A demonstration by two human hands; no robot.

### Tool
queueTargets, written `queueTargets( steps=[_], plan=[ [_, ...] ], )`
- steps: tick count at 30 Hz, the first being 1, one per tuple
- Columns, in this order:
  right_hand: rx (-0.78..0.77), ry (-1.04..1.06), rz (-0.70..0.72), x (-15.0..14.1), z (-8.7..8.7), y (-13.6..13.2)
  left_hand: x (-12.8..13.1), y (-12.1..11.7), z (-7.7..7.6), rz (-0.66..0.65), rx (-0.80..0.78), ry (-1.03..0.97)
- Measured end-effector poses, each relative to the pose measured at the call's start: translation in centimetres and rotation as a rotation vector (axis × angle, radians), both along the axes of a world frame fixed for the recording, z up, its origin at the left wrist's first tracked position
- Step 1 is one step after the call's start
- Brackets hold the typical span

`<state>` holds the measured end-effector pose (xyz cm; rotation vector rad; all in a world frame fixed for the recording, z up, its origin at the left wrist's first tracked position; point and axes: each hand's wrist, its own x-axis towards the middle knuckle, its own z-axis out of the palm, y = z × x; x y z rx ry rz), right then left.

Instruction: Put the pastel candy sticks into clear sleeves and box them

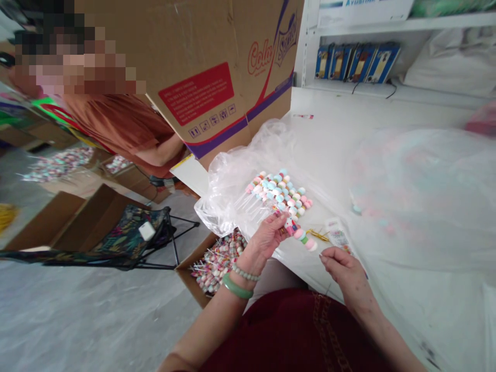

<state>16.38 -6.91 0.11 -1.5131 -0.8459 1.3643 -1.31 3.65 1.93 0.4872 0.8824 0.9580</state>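
Observation:
My left hand (273,235), with a green bangle and a beaded bracelet at the wrist, is closed around a marshmallow skewer (304,239) of pink, green and white pieces with a printed wrapper part. Just right of its tip is my right hand (343,266), thumb and fingertips pinched together; whatever they hold, if anything, is too small to make out. Beyond my left hand lies a pile of marshmallow skewers (281,188) on clear plastic, their sticks toward the left. Gold twist ties (318,235) and a printed packet (338,235) rest beside the right hand.
A tall cardboard box (217,46) stands on the white table (321,113). Below left, an open carton (194,289) holds many wrapped skewers. A large clear bag (422,191) covers the table's right side. A folding chair (127,232) and a person (120,124) are at left.

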Motion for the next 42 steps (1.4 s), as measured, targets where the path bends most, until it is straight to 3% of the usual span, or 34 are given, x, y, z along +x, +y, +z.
queueTargets(
  steps=[7, 10, 13, 20, 26, 29, 31, 33, 39, 42],
  plan=[
    [-0.152, 0.294, 0.011, -0.9, 0.5, 0.0, 2.2, -1.2, -0.2, 0.062, 0.015, 0.0],
    [-0.24, 0.507, 0.065, -0.6, 0.5, 0.1, 2.0, -1.1, -0.3, 0.088, -0.062, 0.0],
    [-0.25, 0.59, 0.116, -0.1, 0.4, 0.1, 1.2, -0.6, -0.3, 0.114, -0.111, -0.021],
    [-0.205, 0.558, 0.161, -0.4, 0.6, 0.4, 0.6, -0.4, 0.5, -0.006, -0.008, -0.088],
    [-0.309, 0.897, 0.259, -0.4, 0.5, 0.6, 1.7, -1.3, 0.2, 0.012, 0.052, -0.172],
    [-0.35, 1.003, 0.22, -0.4, 0.1, 0.5, 1.7, -1.4, -0.1, 0.008, 0.013, -0.187],
    [-0.32, 0.9, 0.168, -0.5, -0.1, 0.5, 1.4, -1.4, -0.2, 0.011, -0.013, -0.164],
    [-0.248, 0.646, 0.123, -0.5, -0.3, 0.4, 1.1, -1.3, -0.2, 0.006, -0.026, -0.117],
    [0.197, -0.471, 0.052, -0.5, -0.5, -0.3, 0.9, -0.8, -0.3, 0.016, -0.059, 0.018],
    [0.28, -0.591, 0.064, -0.5, -0.2, -0.4, 1.2, -0.7, -0.2, 0.048, -0.105, 0.029]
  ],
)
